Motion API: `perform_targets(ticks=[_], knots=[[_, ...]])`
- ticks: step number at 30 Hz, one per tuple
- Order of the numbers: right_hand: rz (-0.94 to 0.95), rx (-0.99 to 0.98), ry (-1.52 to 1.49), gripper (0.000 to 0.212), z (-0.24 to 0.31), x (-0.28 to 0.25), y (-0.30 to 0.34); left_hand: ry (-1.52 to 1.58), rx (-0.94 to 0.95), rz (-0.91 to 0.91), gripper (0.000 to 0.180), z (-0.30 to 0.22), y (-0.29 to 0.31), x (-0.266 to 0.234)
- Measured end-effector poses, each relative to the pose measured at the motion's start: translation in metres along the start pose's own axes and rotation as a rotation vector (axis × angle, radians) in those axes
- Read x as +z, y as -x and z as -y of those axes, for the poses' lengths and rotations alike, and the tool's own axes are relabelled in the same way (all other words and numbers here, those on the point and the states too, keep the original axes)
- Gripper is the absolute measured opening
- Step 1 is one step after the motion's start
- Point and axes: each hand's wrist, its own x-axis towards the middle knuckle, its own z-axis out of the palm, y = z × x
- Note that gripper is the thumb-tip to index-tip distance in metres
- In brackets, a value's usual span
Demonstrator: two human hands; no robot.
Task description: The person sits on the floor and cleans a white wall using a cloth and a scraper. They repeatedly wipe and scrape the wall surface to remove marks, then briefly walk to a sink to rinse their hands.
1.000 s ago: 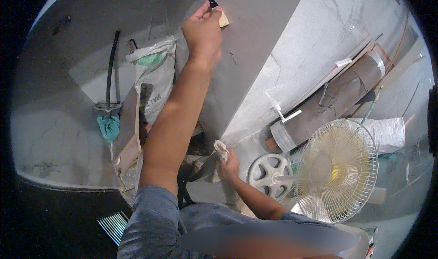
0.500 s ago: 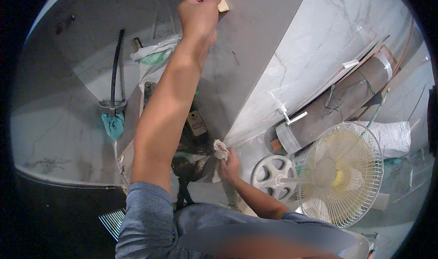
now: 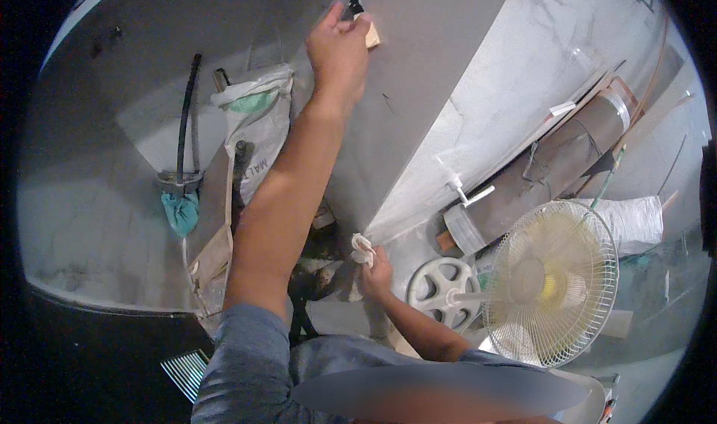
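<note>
A person's left hand (image 3: 338, 51), thumb and fingertips pinched nearly together, grips a small tan block (image 3: 373, 37) with a black piece (image 3: 355, 4) beside it, up against or just before a grey wall (image 3: 426, 51); whether the two are joined cannot be told. Lower down, the right hand (image 3: 379, 273), fingers curled, holds a crumpled white cloth (image 3: 363, 249) left of a fan (image 3: 549, 282).

An indoor building site is suggested. A marbled wall (image 3: 478, 118) and a taped brown roll (image 3: 571, 149) are seen at right, a white sack (image 3: 263, 125) at upper left.
</note>
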Motion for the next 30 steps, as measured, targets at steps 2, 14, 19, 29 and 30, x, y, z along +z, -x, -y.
perform_targets(ticks=[2, 14, 19, 29, 30], knots=[[-0.022, -0.009, -0.023, 0.034, 0.001, -0.003, 0.004, 0.053, 0.0, 0.011, 0.064, 0.013, 0.005, -0.01], [0.008, -0.014, -0.017, 0.037, 0.003, -0.001, 0.001, -0.042, -0.014, 0.055, 0.059, -0.001, -0.023, -0.005], [0.015, -0.014, -0.018, 0.035, 0.007, 0.001, 0.0, -0.019, -0.017, 0.055, 0.058, -0.006, -0.03, -0.004], [0.02, -0.056, -0.011, 0.037, 0.016, 0.002, -0.002, -0.001, 0.072, 0.156, 0.032, -0.008, -0.07, 0.01], [0.013, -0.064, -0.006, 0.037, 0.016, 0.002, -0.001, -0.014, 0.053, 0.135, 0.04, -0.007, -0.071, 0.008]])
